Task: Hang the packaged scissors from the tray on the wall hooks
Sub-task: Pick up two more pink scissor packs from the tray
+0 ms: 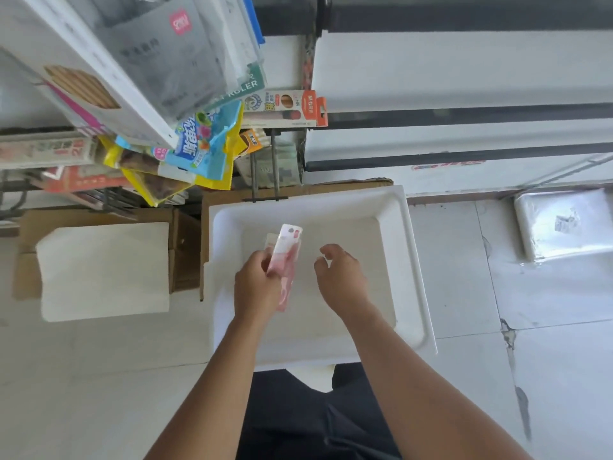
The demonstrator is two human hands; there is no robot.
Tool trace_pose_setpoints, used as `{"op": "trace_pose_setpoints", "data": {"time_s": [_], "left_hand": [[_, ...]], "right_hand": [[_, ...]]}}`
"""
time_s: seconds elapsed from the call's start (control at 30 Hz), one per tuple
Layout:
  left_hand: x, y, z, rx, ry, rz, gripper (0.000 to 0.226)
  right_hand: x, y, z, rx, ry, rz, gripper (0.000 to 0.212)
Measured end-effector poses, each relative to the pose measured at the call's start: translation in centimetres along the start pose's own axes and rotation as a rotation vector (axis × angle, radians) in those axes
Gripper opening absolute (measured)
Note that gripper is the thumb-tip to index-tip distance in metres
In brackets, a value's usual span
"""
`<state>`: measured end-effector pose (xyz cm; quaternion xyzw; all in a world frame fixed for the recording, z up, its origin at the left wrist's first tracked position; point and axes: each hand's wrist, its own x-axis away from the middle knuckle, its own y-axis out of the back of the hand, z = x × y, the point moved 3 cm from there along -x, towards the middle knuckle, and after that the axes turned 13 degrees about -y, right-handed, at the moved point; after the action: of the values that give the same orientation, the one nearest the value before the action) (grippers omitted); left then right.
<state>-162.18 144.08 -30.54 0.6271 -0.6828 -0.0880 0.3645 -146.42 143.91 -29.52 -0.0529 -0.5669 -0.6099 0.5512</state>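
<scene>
A white tray (411, 260) lies on a cardboard box in front of me. Over its left half my left hand (257, 287) grips a pink-and-white packaged scissors (285, 257), its white end pointing away from me. The corner of a second pack seems to show behind it at my fingertips. My right hand (341, 277) hovers over the tray's middle, fingers curled and apart, holding nothing. Two dark wall hooks (265, 167) stick out above the tray's far edge.
Hanging stationery and snack packs (199, 151) crowd the upper left. A cardboard box with a white sheet (102, 270) sits left of the tray. A wrapped white bundle (564, 224) lies on the tiled floor at right. White cabinets (464, 94) stand behind.
</scene>
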Motion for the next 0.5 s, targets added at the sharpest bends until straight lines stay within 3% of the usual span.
{"op": "trace_pose_setpoints", "data": {"time_s": [0.3,0.43,0.5], "left_hand": [[1.7,6.7,-1.8,0.228,-0.016,-0.189,0.017],[2.0,9.0,-2.0,0.221,-0.07,-0.183,0.015],[2.0,10.0,-1.5,0.221,-0.061,-0.191,0.013]], "right_hand": [[0.2,-6.8,2.1,-0.132,-0.249,0.054,0.061],[0.2,-10.4,3.3,-0.114,-0.354,0.029,0.088],[0.3,-11.6,3.6,-0.026,-0.363,0.004,0.091]]}}
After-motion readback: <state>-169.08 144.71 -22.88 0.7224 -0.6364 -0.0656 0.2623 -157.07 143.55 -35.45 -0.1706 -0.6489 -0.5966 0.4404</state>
